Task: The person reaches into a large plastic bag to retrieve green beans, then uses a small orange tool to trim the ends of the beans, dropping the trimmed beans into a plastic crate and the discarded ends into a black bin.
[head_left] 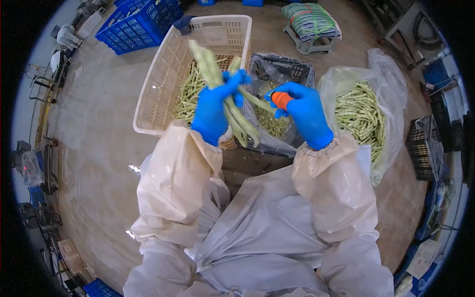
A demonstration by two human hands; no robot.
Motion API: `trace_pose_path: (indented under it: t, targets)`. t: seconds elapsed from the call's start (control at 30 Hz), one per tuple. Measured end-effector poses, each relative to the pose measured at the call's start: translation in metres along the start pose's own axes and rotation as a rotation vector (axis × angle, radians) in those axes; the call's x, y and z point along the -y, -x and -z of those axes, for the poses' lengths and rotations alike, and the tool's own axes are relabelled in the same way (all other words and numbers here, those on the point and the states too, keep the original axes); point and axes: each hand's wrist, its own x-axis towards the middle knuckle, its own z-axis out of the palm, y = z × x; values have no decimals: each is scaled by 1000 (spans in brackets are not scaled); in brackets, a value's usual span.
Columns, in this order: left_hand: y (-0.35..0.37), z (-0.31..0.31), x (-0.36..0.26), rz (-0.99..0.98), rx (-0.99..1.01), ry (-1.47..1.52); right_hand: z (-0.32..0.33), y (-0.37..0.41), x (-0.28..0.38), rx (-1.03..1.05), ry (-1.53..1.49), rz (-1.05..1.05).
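My left hand (214, 106), in a blue glove, is closed round a bunch of long green beans (208, 64) whose ends stick out above and below the fist. To its right, my right hand (303, 111), also gloved in blue, has an orange object (282, 100) at its thumb and fingers, perhaps a knife handle or a finger cover; its lower part is hidden. One bean (257, 101) reaches from the left hand toward the right fingertips. Beneath the hands is a black crate (301, 73) lined with clear plastic, holding small green bits (274, 123).
A cream crate (153, 84) with beans stands at the left, a clear bag of beans (361, 111) at the right. Farther off are a blue crate (141, 24), a stool (316, 47) with a tied bundle (309, 21), and a black crate (424, 148). Another person (68, 35) is at the far left.
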Motion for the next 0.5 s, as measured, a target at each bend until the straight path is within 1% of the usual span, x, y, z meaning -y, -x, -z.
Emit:
trace_pose_path:
  t: [0.03, 0.07, 0.13, 0.17, 0.27, 0.37, 0.47, 0.5]
  targets:
    - [-1, 5, -11, -30, -20, 53, 1, 0, 0, -16, 64, 12]
    - [-2, 13, -21, -68, -69, 64, 8, -4, -3, -66, 206, 77]
    - [-9, 34, -34, -138, -84, 144, 30, -12, -9, -167, 488, 207]
    - [-9, 41, -38, -138, -102, 159, 36, -10, -8, -323, 823, 314]
    - [-7, 43, -47, -141, -125, 176, 34, -17, -13, -391, 875, 677]
    - [-6, 39, -45, -143, -102, 134, 16, -12, -20, -158, 549, 403]
    - [-2, 27, -41, -125, -89, 73, 3, -10, -23, 25, 295, 118]
    - [0, 22, -40, -122, -88, 53, 0, -9, -22, 49, 271, 51]
